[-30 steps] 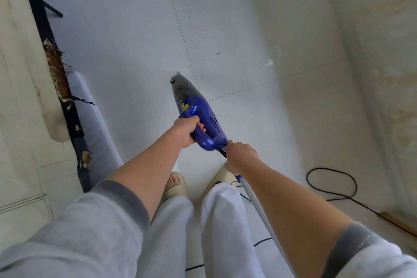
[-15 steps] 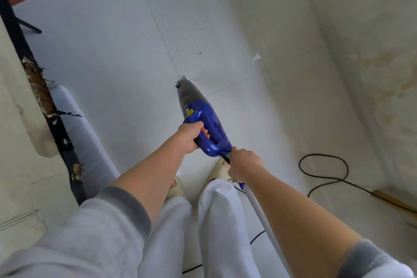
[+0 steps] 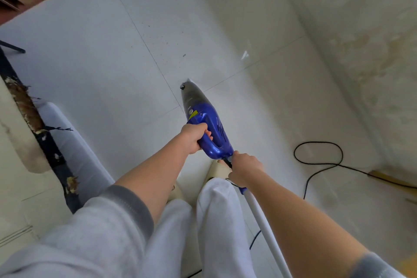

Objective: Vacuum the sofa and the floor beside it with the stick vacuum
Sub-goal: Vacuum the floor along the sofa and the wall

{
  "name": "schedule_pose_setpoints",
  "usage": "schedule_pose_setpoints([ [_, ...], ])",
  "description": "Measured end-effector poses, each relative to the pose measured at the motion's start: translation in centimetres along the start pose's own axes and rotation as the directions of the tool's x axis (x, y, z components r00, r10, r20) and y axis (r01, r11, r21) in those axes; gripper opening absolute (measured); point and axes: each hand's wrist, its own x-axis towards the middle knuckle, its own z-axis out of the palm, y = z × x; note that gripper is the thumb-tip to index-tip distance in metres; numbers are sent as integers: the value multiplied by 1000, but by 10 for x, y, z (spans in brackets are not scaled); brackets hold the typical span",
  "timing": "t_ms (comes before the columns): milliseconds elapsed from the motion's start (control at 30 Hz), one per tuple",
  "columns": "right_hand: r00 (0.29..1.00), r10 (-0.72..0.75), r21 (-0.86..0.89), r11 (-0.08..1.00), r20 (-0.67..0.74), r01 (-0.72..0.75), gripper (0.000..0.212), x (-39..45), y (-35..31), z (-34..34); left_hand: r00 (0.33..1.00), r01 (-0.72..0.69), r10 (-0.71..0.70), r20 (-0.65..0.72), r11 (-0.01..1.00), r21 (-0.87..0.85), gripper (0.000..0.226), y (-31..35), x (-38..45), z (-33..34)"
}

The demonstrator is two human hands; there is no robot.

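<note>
Both hands are on the stick vacuum (image 3: 206, 124): the left hand (image 3: 194, 140) grips the loop handle of the blue body, and the right hand (image 3: 244, 168) is wrapped round the joint where the white tube (image 3: 265, 221) meets it. The vacuum points toward twelve o'clock over the tiled floor (image 3: 112, 63), its grey nose raised; whether a floor head is fitted is hidden. The worn sofa edge (image 3: 24, 108) lies at nine o'clock, dark specks (image 3: 167, 42) at twelve, and a black cord (image 3: 318, 156) loops at three.

Judging by the hands' placing, the step looks like separating or joining body and tube, not sweeping. Next calls for a firm pull or twist along the tube while the left hand steadies the body.

Against the earlier frames the grips match; the vacuum sits slightly toward three o'clock.
</note>
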Motion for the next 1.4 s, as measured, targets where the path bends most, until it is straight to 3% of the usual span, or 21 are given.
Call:
schedule_pose_setpoints([
  [267, 997, 67, 72, 995, -22, -65, 33, -3, 35, 2, 1000, -11, 10, 19, 996, 88, 4, 2, -2, 49],
  [533, 992, 117, 116, 987, -41, -112, 32, -1, 69, 1, 999, -31, 27, 40, 993, 117, 9, -2, 1, 89],
  [767, 995, 97, 109, 989, 31, -100, 38, -18, 64, 6, 1000, 0, 0, -1, 994, 106, 9, -18, -10, 76],
  [1033, 999, 7, 24, 1000, 46, -8, 38, -27, 48, 8, 990, -7, 16, -139, 998, 65, 13, -29, -17, 51],
  [1400, 991, 131, 178, 976, -18, -125, 34, -17, 80, -24, 1000, -20, 20, 2, 973, 232, 10, 23, -22, 114],
])
